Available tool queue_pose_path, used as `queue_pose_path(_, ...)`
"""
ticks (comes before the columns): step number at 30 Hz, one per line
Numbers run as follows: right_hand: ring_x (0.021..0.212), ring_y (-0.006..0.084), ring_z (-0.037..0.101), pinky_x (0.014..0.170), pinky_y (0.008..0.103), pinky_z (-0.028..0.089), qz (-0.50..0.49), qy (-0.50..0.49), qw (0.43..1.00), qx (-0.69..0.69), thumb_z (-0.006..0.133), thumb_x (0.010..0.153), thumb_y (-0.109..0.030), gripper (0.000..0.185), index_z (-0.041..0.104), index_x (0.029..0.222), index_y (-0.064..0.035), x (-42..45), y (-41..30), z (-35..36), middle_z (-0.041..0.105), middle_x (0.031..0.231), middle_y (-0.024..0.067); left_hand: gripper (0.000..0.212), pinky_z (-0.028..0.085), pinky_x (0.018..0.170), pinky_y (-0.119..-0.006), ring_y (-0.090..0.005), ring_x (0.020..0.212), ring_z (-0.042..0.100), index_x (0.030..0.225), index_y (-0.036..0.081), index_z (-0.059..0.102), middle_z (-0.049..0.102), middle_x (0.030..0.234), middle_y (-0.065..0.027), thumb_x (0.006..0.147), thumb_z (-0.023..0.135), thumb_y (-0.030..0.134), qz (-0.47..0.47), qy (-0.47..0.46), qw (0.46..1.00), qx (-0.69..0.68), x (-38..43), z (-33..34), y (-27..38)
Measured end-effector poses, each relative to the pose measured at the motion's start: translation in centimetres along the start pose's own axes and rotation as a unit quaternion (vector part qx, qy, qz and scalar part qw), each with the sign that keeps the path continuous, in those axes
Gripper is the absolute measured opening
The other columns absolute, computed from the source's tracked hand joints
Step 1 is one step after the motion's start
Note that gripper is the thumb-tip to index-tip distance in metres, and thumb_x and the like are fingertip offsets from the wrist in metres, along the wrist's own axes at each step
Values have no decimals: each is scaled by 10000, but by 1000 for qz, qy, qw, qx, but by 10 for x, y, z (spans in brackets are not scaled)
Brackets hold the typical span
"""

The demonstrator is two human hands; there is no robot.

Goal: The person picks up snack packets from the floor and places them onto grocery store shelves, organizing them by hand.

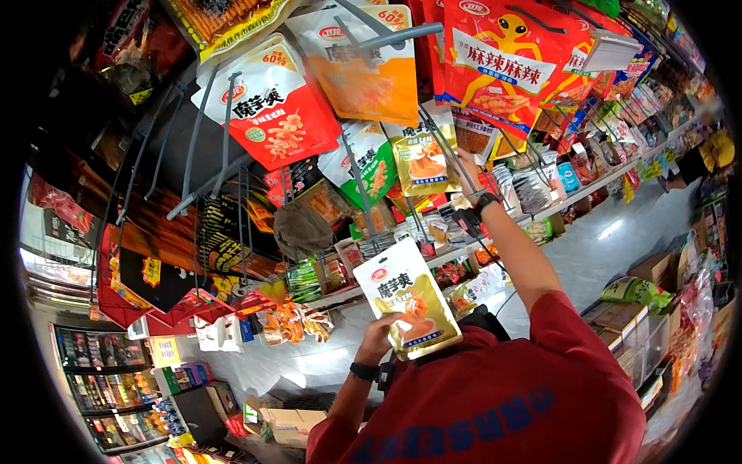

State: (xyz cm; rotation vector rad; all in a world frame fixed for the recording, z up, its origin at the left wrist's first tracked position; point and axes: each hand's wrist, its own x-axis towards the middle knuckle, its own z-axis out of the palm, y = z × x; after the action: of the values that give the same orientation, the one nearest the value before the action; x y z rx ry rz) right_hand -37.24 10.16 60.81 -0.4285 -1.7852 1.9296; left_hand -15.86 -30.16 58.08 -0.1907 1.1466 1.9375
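Observation:
A white-and-gold snack pouch is in my left hand, gripped near its lower left edge and held in front of my chest with its printed face up. My right hand reaches up among the metal display hooks, at the right edge of a similar gold pouch hanging there. Hooks partly cover those fingers, and I cannot tell whether they grip that pouch. Above it hangs an orange-and-white pouch; to the left are a red-and-white pouch and a green-and-white one.
Bare metal hooks jut out at the left. Red snack bags hang at upper right. A long shelf edge runs below, loaded with small packets. Cartons stand behind me at right, and an open cardboard box sits at lower left.

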Motion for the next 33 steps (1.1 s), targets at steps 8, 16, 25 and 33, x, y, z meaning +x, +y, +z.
queue_pose_path(8,950,318,577,831,400,451,-41,63,981,-177,701,841,-217,317,558,1042,-18,-70,0,-7,567,1013,181,426,449,1021,-389,-259,1148,583,1306,-58,474,594,1249,-149,929,557,121,-25,19,994,-103,8,23,37)
queue_pose_path(16,1038,123,587,891,287,477,219,-259,939,51,724,842,-106,519,481,1294,-31,-239,-106,-15,611,1179,57,360,494,837,-269,-130,957,623,1169,-10,585,672,1070,-66,848,715,89,118,28,989,88,23,98,91)
queue_pose_path(25,903,83,613,814,247,497,139,-99,983,63,682,841,-17,314,590,1141,-12,-230,-96,-73,670,1005,15,406,418,1007,-362,-207,1173,537,1285,-2,491,576,1248,-112,951,558,218,127,-36,981,141,23,95,99)
queue_pose_path(33,896,88,616,809,248,494,127,-35,989,66,644,858,21,287,595,1140,0,-193,-90,-85,676,1023,29,394,441,975,-372,-236,1129,581,1255,19,529,605,1212,-122,981,491,300,83,6,990,114,16,64,87)
